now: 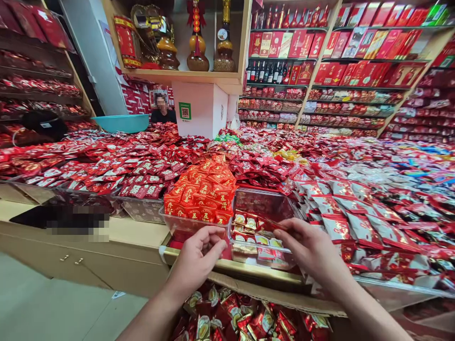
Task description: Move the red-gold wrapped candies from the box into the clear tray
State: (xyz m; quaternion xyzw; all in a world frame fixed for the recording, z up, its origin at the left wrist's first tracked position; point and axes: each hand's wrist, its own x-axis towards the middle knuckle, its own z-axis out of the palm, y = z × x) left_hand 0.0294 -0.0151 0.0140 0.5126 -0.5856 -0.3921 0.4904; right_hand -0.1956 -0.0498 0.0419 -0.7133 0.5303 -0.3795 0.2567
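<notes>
My left hand [199, 258] hovers by the near left corner of a clear plastic bin [261, 195], its fingers loosely curled. A gap shows between thumb and fingertips, and I see nothing in it. Over the right side of that bin, my right hand [309, 246] pinches the end of a red-wrapped candy [266, 221]. Rows of gold and red wrapped candies [250, 223] lie in the bin, with bare space at its back. Below my hands, a cardboard box [263, 290] holds many loose red and gold candies [231, 308].
A clear bin heaped with orange-red packets [202, 192] adjoins on the left. White and red packets [337, 203] are piled at right. Farther back are a pillar [195, 124], a teal basin [122, 123] and a seated person [163, 115]. A black item [35, 215] lies on the counter.
</notes>
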